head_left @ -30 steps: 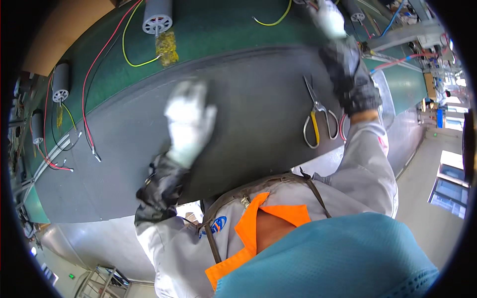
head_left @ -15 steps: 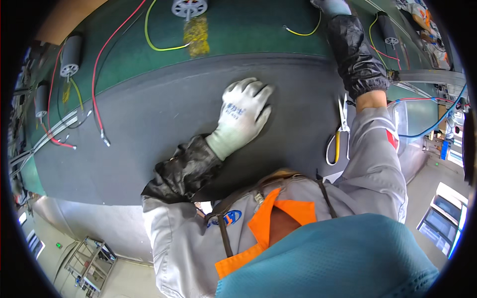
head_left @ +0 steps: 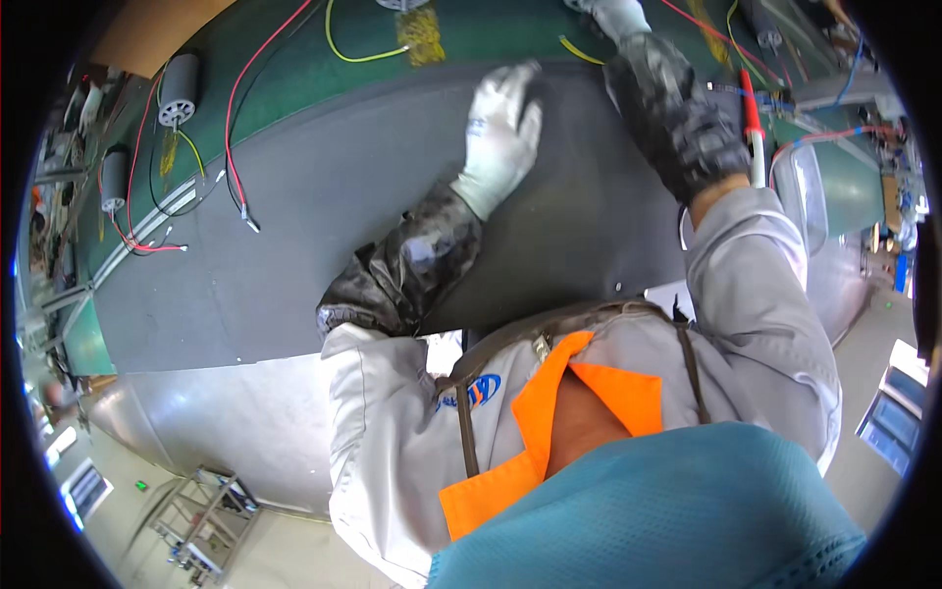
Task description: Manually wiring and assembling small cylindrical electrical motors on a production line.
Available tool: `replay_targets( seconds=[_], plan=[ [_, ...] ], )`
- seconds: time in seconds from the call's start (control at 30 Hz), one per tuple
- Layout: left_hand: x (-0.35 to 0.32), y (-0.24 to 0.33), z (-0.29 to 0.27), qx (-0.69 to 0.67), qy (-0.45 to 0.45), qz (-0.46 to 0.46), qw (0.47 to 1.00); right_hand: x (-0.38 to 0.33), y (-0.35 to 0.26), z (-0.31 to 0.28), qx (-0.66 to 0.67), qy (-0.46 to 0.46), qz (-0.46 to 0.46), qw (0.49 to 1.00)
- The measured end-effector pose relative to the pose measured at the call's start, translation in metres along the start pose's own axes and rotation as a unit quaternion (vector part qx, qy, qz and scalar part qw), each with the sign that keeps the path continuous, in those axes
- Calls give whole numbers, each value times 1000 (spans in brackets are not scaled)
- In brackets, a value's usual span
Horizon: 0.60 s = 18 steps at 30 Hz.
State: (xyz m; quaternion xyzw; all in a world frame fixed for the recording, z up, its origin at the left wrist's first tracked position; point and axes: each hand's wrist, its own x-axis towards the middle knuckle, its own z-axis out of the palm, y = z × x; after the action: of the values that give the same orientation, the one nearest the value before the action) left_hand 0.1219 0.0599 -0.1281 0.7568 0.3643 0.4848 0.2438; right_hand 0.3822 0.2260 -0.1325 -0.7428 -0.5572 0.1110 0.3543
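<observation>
here the left hand (head_left: 502, 128), in a white glove, lies flat with fingers spread on the grey mat (head_left: 324, 216) covering the worktop (head_left: 294, 69). the right hand (head_left: 616, 14) reaches to the far edge, mostly cut off; its grip cannot be told. a yellow wire (head_left: 577, 49) lies between both hands.

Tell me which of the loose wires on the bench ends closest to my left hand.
The short yellow wire just beyond the left hand, lying at the edge of the green surface. The long red wire and the looping yellow one end farther to the left.
</observation>
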Motion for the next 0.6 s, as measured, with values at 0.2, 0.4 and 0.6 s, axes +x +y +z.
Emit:
replay_targets(
  seconds=[0.2,0.4,0.6],
  plan=[
    [24,38,4,17,-5,78,997,-263,-55,-135,234,-149,-54,959],
    [-28,60,-32,38,-106,94,989,-318,-85,-196,-16,-70,-339,938],
    [-38,78,-47,5,-174,-138,975,-260,-59,-202,-48,-207,-108,971]
  ],
)
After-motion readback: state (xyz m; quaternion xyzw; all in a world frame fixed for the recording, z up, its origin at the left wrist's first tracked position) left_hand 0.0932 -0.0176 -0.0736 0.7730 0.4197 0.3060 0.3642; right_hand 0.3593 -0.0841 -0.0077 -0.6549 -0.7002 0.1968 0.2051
